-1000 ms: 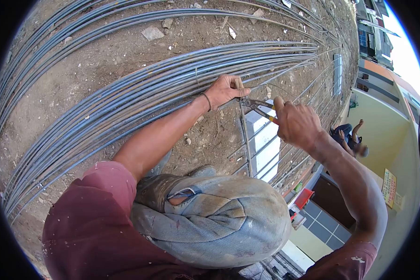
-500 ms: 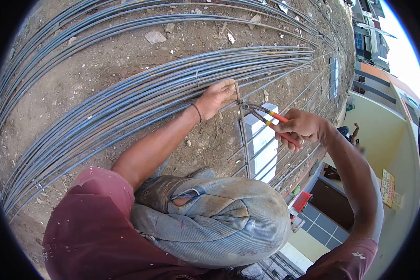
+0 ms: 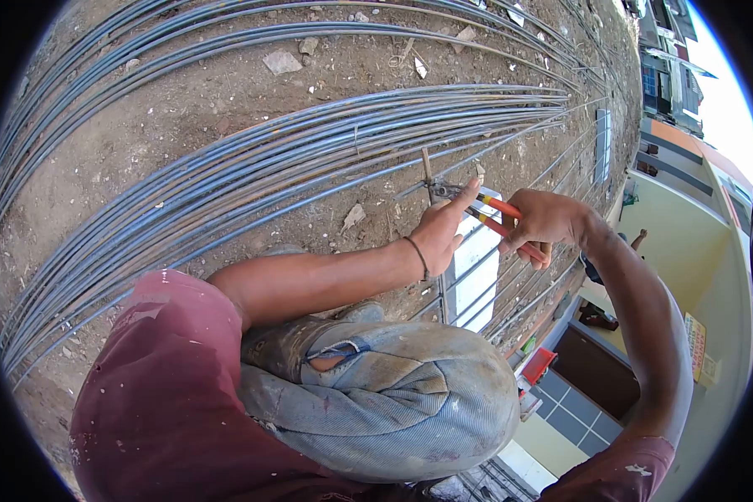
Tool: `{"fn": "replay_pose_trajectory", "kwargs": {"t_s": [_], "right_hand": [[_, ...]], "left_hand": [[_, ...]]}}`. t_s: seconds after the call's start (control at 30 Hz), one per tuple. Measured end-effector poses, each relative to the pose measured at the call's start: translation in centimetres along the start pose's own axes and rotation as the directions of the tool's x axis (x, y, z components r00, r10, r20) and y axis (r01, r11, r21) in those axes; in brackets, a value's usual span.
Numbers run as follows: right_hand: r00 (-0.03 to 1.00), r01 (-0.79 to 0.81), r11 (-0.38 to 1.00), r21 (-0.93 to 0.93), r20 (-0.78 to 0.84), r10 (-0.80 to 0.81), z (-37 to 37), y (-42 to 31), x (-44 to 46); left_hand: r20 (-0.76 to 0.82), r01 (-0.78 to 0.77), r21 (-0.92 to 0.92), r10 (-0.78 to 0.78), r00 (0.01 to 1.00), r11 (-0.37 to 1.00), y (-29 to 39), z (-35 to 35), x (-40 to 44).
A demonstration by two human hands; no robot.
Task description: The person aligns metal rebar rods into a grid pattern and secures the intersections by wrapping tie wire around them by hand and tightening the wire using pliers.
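Note:
My right hand (image 3: 544, 224) is closed around the red-and-yellow handles of a pair of pincers (image 3: 498, 205). Their metal jaws meet a thin brown cross rod (image 3: 427, 165) where it crosses a bluish steel bar. My left hand (image 3: 442, 234), with a dark band at its wrist, is beside the pincers' head. Its fingers are stretched out and overlap part of the tool; whether they touch it I cannot tell. Below, a pale block (image 3: 480, 243) sits under several parallel bars, partly hidden by my left hand.
A large bundle of long steel bars (image 3: 251, 163) curves across the dirt on the left. More bars (image 3: 226, 42) lie beyond it, with stone pieces (image 3: 283, 62) between. A second pale block (image 3: 602, 142) supports the far bars. A building wall (image 3: 686, 226) and another person's arm (image 3: 640, 240) appear at right.
My left hand has let go of the upper end of the cross rod and moved down and right to the pincers. My right hand stays on the handles, shifted very slightly.

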State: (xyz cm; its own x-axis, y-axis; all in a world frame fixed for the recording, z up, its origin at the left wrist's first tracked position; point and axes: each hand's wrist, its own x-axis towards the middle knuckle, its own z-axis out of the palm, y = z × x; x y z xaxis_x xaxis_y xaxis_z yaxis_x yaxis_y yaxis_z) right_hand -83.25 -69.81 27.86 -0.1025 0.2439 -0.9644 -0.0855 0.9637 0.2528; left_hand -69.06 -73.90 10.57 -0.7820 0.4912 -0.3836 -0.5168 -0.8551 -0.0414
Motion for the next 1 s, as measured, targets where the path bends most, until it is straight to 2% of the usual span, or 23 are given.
{"fn": "replay_pose_trajectory", "kwargs": {"t_s": [0.1,0.17,0.2,0.23,0.27,0.33,0.37,0.43,0.47,0.5,0.53,0.57,0.6,0.63,0.67,0.73,0.8,0.83,0.87,0.9,0.93,0.97,1.0], "right_hand": [[0.998,0.011,0.987,0.161,0.056,-0.02,0.0,0.7,0.6],[0.996,0.002,0.969,0.248,0.085,-0.024,-0.2,1.3,1.2],[0.988,0.005,0.928,0.374,0.139,-0.061,-0.4,2.1,1.5],[0.977,-0.001,0.87,0.492,0.186,-0.104,-0.5,2.8,1.8],[0.977,-0.003,0.87,0.493,0.186,-0.102,-0.4,3.6,2.1],[0.965,0.028,0.827,0.561,0.2,-0.169,-0.2,3.6,2.1],[0.965,0.032,0.83,0.557,0.198,-0.171,-0.4,3.0,1.8],[0.999,-0.044,0.993,0.111,0.031,0.041,-0.7,1.5,0.9],[0.999,-0.045,0.993,0.11,0.033,0.042,-0.4,1.3,0.8],[0.969,0.024,0.938,-0.347,-0.222,-0.107,0.3,1.3,0.6],[0.864,-0.037,0.681,-0.731,-0.366,-0.346,1.2,1.3,0.2],[0.844,-0.178,0.643,-0.745,-0.452,-0.29,2.5,0.0,-0.7],[0.842,-0.181,0.64,-0.747,-0.453,-0.291,3.3,0.3,-0.6],[0.688,-0.282,0.475,-0.834,-0.52,-0.505,4.2,0.8,0.0],[0.505,-0.414,0.311,-0.856,-0.5,-0.704,4.7,1.3,0.7],[0.477,-0.405,0.244,-0.881,-0.431,-0.766,4.4,2.4,1.5],[0.67,-0.292,0.481,-0.826,-0.536,-0.513,3.9,2.7,2.5],[0.706,-0.09,0.541,-0.836,-0.437,-0.558,2.9,3.5,3.0],[0.704,-0.088,0.547,-0.833,-0.44,-0.557,1.8,2.9,3.0],[0.925,0.045,0.92,-0.39,-0.332,-0.185,0.2,2.4,2.6],[0.998,-0.064,0.98,0.187,0.026,0.06,-0.9,2.2,2.2],[0.997,-0.032,0.96,0.28,0.081,0.01,-1.3,2.8,2.2],[0.997,-0.033,0.961,0.274,0.079,0.011,-1.6,3.4,2.4]], "left_hand": [[-0.099,0.088,-0.128,-0.101,0.99,0.988,-0.9,0.3,1.8],[-0.249,-0.013,-0.153,-0.026,0.968,0.988,-1.4,0.8,2.2],[-0.249,-0.009,-0.153,-0.03,0.968,0.988,-1.5,0.7,2.3],[-0.2,-0.012,-0.284,-0.047,0.979,0.959,-1.5,0.7,2.3],[-0.149,-0.011,-0.411,-0.055,0.987,0.912,-1.5,0.7,2.3],[-0.174,-0.017,-0.434,-0.065,0.983,0.901,-1.7,1.0,2.3],[-0.211,0.003,-0.357,-0.083,0.974,0.934,-1.9,0.9,2.5],[-0.268,0.032,-0.266,-0.106,0.957,0.964,-1.7,0.9,2.5],[-0.269,0.032,-0.268,-0.107,0.957,0.963,-1.5,1.0,2.8],[-0.248,0.033,-0.32,-0.117,0.962,0.947,-1.2,1.3,3.0],[-0.225,0.034,-0.37,-0.125,0.966,0.929,-1.1,1.4,3.4],[-0.227,0.03,-0.402,-0.132,0.965,0.915,-0.9,1.8,3.8],[-0.225,0.028,-0.403,-0.128,0.966,0.915,-0.6,2.2,4.1],[-0.274,0.001,-0.436,-0.134,0.952,0.9,-0.6,2.4,4.7],[-0.322,-0.025,-0.468,-0.144,0.936,0.883,-0.2,2.8,4.7],[-0.315,0.009,-0.467,-0.176,0.933,0.884,-0.7,2.5,4.3],[-0.271,-0.014,-0.427,-0.113,0.956,0.904,-1.9,1.6,4.1],[-0.239,0.019,-0.453,-0.142,0.96,0.891,-2.2,1.3,3.7],[-0.242,0.022,-0.449,-0.145,0.959,0.893,-2.1,1.2,3.3],[-0.199,0.017,-0.52,-0.141,0.97,0.854,-1.8,1.3,3.1],[-0.154,0.014,-0.591,-0.13,0.98,0.807,-1.4,1.6,3.1],[-0.08,0.001,-0.627,-0.066,0.995,0.779,-1.9,0.7,4.8],[-0.079,-0.002,-0.63,-0.062,0.995,0.777,-2.3,-0.1,6.8]]}}
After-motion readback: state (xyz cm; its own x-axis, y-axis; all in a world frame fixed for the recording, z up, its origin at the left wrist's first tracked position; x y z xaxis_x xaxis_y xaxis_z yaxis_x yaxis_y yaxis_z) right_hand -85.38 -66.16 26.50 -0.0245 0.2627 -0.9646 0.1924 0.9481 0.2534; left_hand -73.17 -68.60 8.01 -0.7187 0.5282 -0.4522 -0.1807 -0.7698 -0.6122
